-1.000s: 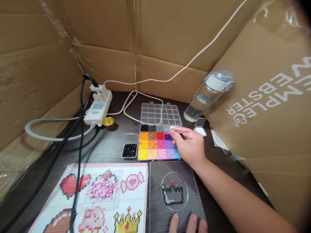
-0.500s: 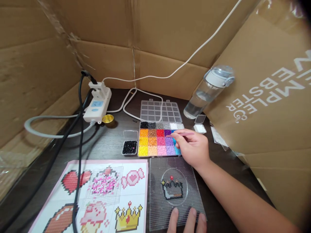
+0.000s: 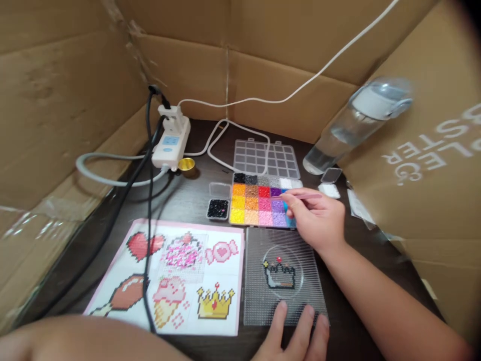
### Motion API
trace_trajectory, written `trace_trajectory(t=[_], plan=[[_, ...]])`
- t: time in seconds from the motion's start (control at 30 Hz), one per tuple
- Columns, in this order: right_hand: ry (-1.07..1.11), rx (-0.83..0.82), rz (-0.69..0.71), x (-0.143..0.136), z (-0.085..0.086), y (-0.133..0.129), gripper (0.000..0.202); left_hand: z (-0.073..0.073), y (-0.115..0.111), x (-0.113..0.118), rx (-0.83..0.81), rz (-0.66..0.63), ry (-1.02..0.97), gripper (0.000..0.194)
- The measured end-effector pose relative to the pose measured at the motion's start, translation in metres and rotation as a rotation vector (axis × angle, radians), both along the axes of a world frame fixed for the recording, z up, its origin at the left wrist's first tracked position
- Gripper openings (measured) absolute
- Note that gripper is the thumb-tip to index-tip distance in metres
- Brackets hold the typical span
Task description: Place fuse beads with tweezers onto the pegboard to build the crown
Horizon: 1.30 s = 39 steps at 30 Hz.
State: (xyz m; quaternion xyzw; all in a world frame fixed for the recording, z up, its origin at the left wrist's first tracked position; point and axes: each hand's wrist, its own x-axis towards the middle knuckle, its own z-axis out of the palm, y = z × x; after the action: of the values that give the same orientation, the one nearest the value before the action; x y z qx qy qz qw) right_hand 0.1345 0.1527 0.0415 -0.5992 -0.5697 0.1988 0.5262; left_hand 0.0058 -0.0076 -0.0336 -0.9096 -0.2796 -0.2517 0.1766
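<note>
Had on the worktop the sheet, just beside it the pegboard, and beyond that the bead box. Rested the left hand, spread, on the pegboard's near edge; closed the right hand on tweezers reaching near the red and purple cells. Had a beaded crown on the pegboard. Called, seemingly, for a light pinch per bead and a still pegboard.

I can't see part of the bead case behind the right hand, or whether the tiny tips of the tweezers grip anything. The bottom edge crops the left hand; the bottle's top blurs.
</note>
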Motion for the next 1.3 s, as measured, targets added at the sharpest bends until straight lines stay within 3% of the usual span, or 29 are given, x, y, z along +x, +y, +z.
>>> trace_trajectory(t=[0.13, 0.33, 0.47, 0.63, 0.73, 1.07, 1.3], plan=[[-0.072, 0.020, 0.077, -0.009, 0.004, -0.011, 0.009, 0.012, -0.001, -0.008, -0.025, -0.026, 0.048, 0.038], [-0.130, 0.095, 0.388, -0.045, 0.025, -0.034, 0.007, 0.008, -0.011, -0.005, -0.093, -0.068, 0.135, 0.042], [-0.071, 0.004, 0.530, -0.070, 0.033, -0.041, 0.006, 0.009, -0.011, -0.002, -0.262, -0.083, 0.068, 0.042], [-0.004, -0.077, 0.416, -0.080, 0.034, -0.037, 0.004, 0.027, 0.000, -0.011, -0.298, -0.251, 0.102, 0.036], [-0.002, -0.080, 0.344, -0.077, 0.034, -0.036, 0.005, 0.033, 0.004, -0.014, -0.338, -0.277, 0.174, 0.037], [0.037, -0.035, 0.242, -0.064, 0.040, -0.030, 0.016, 0.029, 0.000, -0.013, -0.323, -0.260, 0.083, 0.035], [0.021, 0.047, 0.010, -0.002, 0.032, -0.019, 0.018, 0.010, -0.003, -0.004, -0.119, -0.105, -0.050, 0.037]])
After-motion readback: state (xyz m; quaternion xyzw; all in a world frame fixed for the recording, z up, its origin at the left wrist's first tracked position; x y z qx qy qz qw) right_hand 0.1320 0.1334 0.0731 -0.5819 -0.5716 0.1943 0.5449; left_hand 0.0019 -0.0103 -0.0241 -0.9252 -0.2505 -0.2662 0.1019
